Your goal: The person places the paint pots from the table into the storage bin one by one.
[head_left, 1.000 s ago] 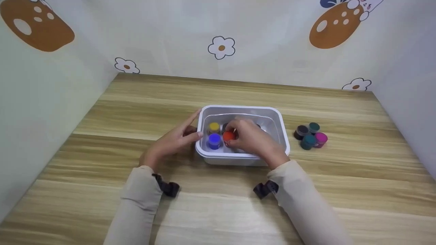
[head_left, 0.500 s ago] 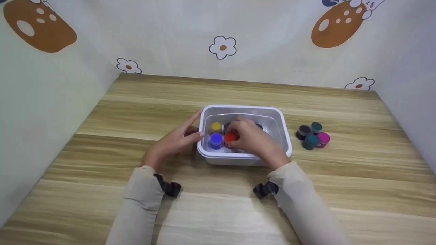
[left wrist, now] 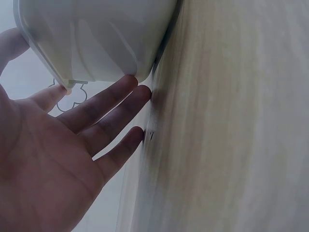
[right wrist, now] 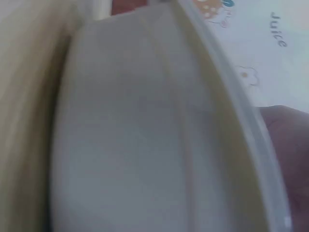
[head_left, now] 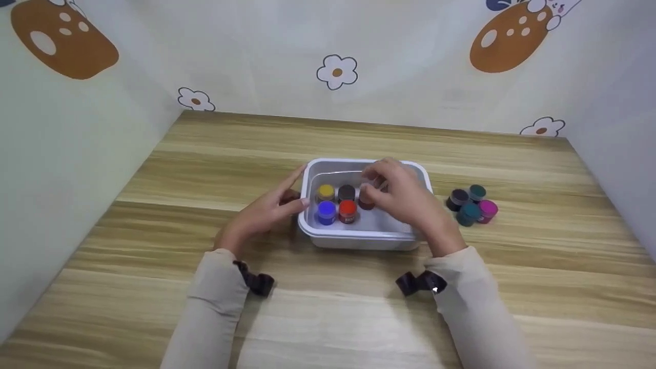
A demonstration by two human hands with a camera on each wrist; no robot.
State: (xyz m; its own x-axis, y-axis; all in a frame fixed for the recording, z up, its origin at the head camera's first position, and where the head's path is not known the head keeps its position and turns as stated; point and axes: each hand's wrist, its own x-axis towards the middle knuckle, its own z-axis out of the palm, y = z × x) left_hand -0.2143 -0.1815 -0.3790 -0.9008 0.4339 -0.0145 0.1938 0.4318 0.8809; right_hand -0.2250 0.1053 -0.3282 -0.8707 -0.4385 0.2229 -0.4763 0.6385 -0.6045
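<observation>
A white plastic box stands on the table, with small paint jars inside. A blue jar and a red jar sit in the near row, and a yellow jar and a black jar behind. A brownish jar is partly hidden by my right hand, which hovers over the box with loosely bent fingers and holds nothing visible. My left hand rests against the box's left side. In the left wrist view its fingers are spread and fairly straight.
To the right of the box stands a cluster of jars: black, dark green, teal and pink. Patterned walls enclose the wooden table. The box wall fills a blurred right wrist view.
My right hand has let go of the red jar and moved up and to the right, uncovering the black jar. The left hand stays against the box.
</observation>
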